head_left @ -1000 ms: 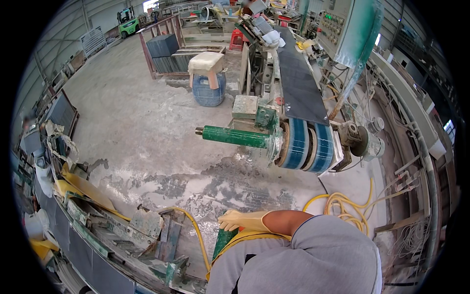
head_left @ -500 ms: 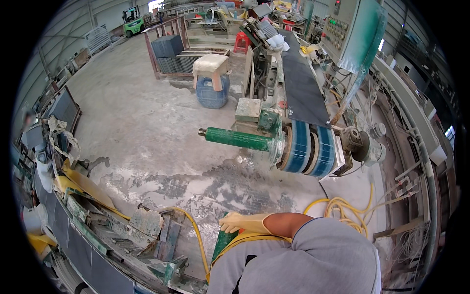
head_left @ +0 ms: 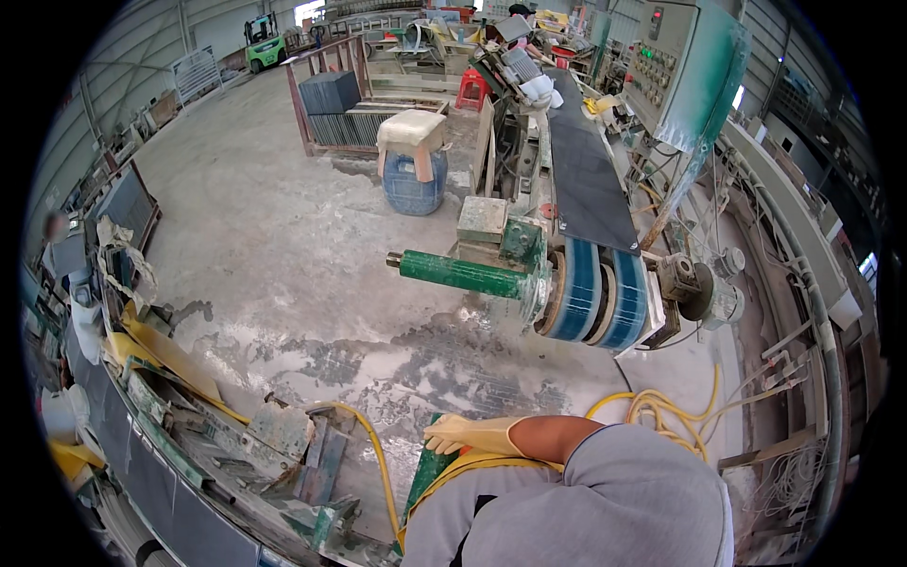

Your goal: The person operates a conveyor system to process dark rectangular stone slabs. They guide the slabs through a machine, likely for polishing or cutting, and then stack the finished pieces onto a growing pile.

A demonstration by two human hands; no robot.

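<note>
My right hand (head_left: 448, 434), in a pale yellow rubber glove, lies palm down on a green metal bar (head_left: 434, 466) just in front of my body. Its fingers stretch out over the top of the bar and hold nothing. A yellow apron (head_left: 491, 462) passes below the wrist, and a small orange-red patch shows beside the glove. My left hand is out of the picture. Ahead stands the end of a belt conveyor, with blue ribbed rollers (head_left: 576, 293) and a green shaft (head_left: 463, 272) sticking out to the left.
A dark conveyor belt (head_left: 592, 156) runs away from me beside a control cabinet (head_left: 666, 71). A blue drum (head_left: 414, 181) stands on the wet floor. Yellow hose (head_left: 652, 404) coils at the right. Another conveyor (head_left: 156, 472) lines the left; a green forklift (head_left: 265, 47) stands far back.
My view has tipped slightly upward, so the machinery ahead sits a little lower in the picture. My right hand stays on the green bar.
</note>
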